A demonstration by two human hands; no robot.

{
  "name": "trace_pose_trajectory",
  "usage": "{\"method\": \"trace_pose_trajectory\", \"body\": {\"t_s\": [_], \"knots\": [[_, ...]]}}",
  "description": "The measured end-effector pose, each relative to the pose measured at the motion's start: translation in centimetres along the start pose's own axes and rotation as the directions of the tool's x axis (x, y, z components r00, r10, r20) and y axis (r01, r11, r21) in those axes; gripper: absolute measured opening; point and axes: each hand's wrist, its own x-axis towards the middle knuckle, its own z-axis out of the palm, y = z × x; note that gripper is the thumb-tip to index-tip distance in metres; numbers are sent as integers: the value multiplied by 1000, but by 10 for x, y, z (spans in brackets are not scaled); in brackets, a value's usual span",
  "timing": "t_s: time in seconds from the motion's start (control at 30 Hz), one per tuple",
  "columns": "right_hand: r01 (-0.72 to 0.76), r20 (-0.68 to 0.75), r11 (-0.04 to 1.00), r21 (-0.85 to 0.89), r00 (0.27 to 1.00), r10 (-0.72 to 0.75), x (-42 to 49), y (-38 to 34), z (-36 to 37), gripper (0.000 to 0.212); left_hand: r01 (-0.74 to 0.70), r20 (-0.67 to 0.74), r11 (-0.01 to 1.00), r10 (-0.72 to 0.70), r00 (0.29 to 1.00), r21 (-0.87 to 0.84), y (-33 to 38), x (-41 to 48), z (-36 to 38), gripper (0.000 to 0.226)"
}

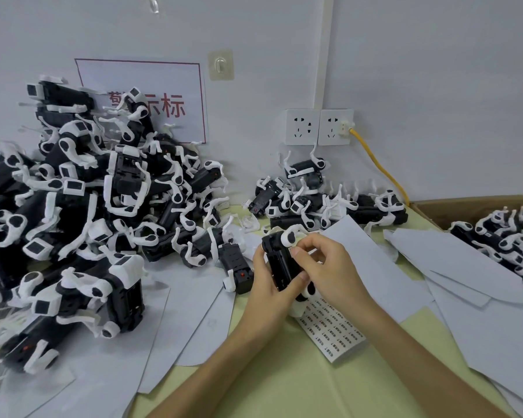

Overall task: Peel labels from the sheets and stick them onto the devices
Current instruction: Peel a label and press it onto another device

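Half-hiding the device [280,262], left hand [264,286] and right hand [329,267] seemingly pinch it.

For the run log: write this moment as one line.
phase: labelling | left hand: grips device | right hand: pinches same device | label sheet: lies beneath hands

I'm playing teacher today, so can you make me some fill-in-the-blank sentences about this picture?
1. The left hand and right hand hold one device near a sheet of printed ____.
2. The cable in the wall socket is ____.
3. The biggest pile of devices sits on the person's ____ side.
Missing words: labels, yellow, left.
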Motion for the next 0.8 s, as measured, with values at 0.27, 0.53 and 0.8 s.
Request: {"method": "trace_pose_trajectory", "body": {"t_s": [0.27,0.53,0.8], "knots": [[-9,-13,1000,8,1000,9,-1,1,1,17,13,-2,1000,-13,1000,6,-1,1,0,62],[-123,49,987,107,992,119,3,0,-9,30,82,31,994,-80,996,-68,-3,3,-3,54],[-144,255,959,244,964,80,9,4,-14,35,169,86,959,-153,984,-228,-2,7,-7,65]]}}
